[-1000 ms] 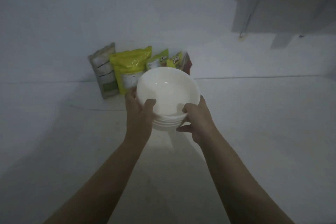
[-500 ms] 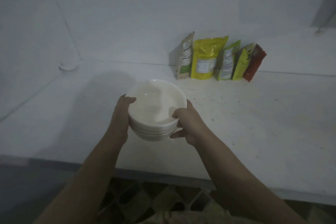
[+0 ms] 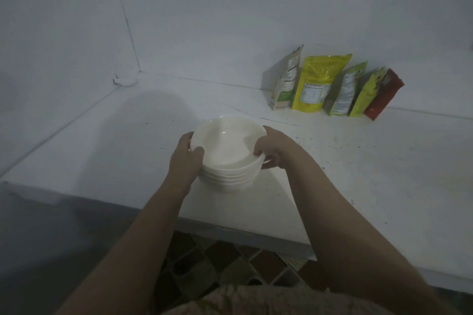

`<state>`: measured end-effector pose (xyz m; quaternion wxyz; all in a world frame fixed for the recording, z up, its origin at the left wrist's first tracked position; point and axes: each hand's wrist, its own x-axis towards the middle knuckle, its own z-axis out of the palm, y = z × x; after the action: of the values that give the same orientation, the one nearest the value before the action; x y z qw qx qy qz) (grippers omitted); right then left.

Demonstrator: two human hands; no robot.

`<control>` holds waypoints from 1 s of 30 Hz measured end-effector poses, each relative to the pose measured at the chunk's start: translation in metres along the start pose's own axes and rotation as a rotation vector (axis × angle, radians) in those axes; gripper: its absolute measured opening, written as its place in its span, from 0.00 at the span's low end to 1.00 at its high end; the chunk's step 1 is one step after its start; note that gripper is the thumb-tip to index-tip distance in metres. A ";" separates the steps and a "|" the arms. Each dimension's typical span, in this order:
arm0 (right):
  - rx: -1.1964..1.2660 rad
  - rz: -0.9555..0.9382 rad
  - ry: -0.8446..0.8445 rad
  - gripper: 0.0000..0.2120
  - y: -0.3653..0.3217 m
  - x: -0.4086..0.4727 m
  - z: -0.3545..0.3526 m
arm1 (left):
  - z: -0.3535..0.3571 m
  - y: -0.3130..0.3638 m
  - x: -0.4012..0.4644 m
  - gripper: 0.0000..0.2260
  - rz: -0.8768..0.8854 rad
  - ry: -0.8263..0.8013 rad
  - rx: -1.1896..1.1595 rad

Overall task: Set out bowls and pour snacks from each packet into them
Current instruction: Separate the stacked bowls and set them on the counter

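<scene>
While both hands grip it, stack of white bowls (image 3: 227, 153) sits low over the table (image 3: 358, 174), near its front edge; can't tell if the base touches. Left hand (image 3: 185, 161) wraps stack's left side, thumb over top rim. Right hand (image 3: 275, 149) curls on right side, fingertips on top bowl's rim. Five snack packets (image 3: 332, 85) stand in a row against the wall, behind and right of the stack, well apart from it.
</scene>
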<state>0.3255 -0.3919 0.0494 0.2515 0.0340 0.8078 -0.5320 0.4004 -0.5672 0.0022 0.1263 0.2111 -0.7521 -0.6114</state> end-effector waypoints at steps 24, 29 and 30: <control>0.560 -0.613 0.667 0.32 0.017 -0.069 -0.010 | 0.049 0.051 -0.018 0.14 0.474 0.045 -0.058; 0.764 -0.430 0.464 0.32 0.045 -0.079 -0.072 | 0.106 0.076 -0.037 0.11 0.119 -0.349 -0.599; 0.771 -0.421 0.441 0.32 0.053 -0.080 -0.086 | 0.120 0.079 -0.040 0.17 0.046 -0.426 -0.667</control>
<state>0.3804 -0.2767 0.0668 -0.0691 0.0725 0.5753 -0.8118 0.3687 -0.4315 0.0556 0.0427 0.0102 -0.5262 -0.8492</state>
